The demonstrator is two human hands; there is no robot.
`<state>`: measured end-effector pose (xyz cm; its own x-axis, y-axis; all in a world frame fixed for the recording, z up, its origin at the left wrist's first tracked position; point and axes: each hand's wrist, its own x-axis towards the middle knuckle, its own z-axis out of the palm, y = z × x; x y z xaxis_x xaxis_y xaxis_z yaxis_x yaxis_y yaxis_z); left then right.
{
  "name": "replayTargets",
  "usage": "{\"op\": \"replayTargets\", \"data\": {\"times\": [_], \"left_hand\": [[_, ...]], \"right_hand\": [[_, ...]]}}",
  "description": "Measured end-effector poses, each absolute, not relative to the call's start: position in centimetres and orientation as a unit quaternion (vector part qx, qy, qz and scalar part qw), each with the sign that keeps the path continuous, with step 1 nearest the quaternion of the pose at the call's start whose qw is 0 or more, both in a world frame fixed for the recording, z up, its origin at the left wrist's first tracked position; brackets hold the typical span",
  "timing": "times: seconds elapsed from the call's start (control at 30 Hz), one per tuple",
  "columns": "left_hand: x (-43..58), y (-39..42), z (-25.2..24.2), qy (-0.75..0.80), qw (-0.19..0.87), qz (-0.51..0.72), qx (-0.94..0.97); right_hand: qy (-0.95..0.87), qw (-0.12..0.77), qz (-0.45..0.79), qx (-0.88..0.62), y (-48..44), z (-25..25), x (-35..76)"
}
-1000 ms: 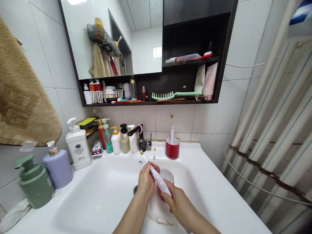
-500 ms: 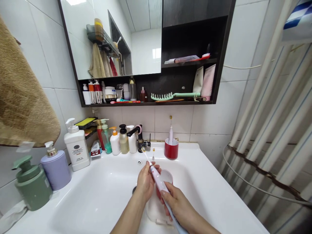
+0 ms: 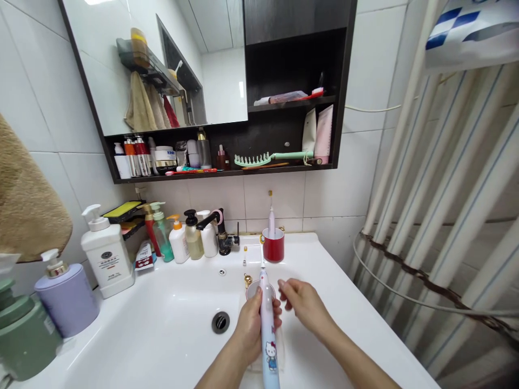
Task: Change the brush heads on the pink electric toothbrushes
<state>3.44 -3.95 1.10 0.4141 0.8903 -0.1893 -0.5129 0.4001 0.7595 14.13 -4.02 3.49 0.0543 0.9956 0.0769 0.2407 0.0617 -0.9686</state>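
Observation:
An electric toothbrush (image 3: 266,319), pale pink fading to light blue with a cartoon cat on its handle, stands nearly upright over the basin, head up. My left hand (image 3: 252,327) is closed around its handle. Just to the right, apart from the toothbrush, is my right hand (image 3: 305,303), its fingers curled in with nothing visible in them. Behind the left hand a cup (image 3: 252,292) with a gold handle is partly hidden. On the sink's back ledge a red cup (image 3: 274,249) holds a second electric toothbrush (image 3: 271,221). A small brush head (image 3: 245,255) stands left of it.
The white sink (image 3: 162,335) has a dark drain (image 3: 221,322) and a black faucet (image 3: 223,237). Several pump bottles, including a purple one (image 3: 68,302), line the left side. A dark mirror cabinet (image 3: 227,175) hangs above; pipes (image 3: 430,178) run along the right.
My right hand has let go of the toothbrush and moved right. My left hand has shifted from its neck to the handle, and the toothbrush has turned more upright. The view has swung right.

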Motion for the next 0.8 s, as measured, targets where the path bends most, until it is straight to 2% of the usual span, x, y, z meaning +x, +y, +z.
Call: {"op": "replayTargets", "data": {"times": [0.07, 0.17, 0.33, 0.53, 0.63, 0.8], "left_hand": [[3.7, -4.5, 1.1, 0.314, 0.785, 0.402, 0.352], [4.2, -5.4, 1.1, 0.330, 0.791, 0.337, 0.389], [4.6, -6.0, 0.6, 0.337, 0.777, 0.333, 0.415], [5.1, -6.2, -0.1, 0.322, 0.767, 0.317, 0.457], [4.7, -5.6, 0.8, 0.323, 0.793, 0.360, 0.370], [3.1, -4.3, 2.7, 0.328, 0.799, 0.439, 0.250]], "right_hand": [[-0.510, 0.522, 0.421, -0.539, -3.7, 4.0, 14.9], [-0.446, 0.554, 0.491, -0.504, -3.6, 4.4, 15.1], [-0.398, 0.578, 0.531, -0.475, -3.4, 4.4, 15.4], [-0.314, 0.661, 0.516, -0.445, -2.5, 5.0, 18.1], [-0.377, 0.620, 0.485, -0.488, -2.5, 4.6, 18.1], [-0.531, 0.480, 0.352, -0.603, -0.7, 3.3, 15.3]]}}
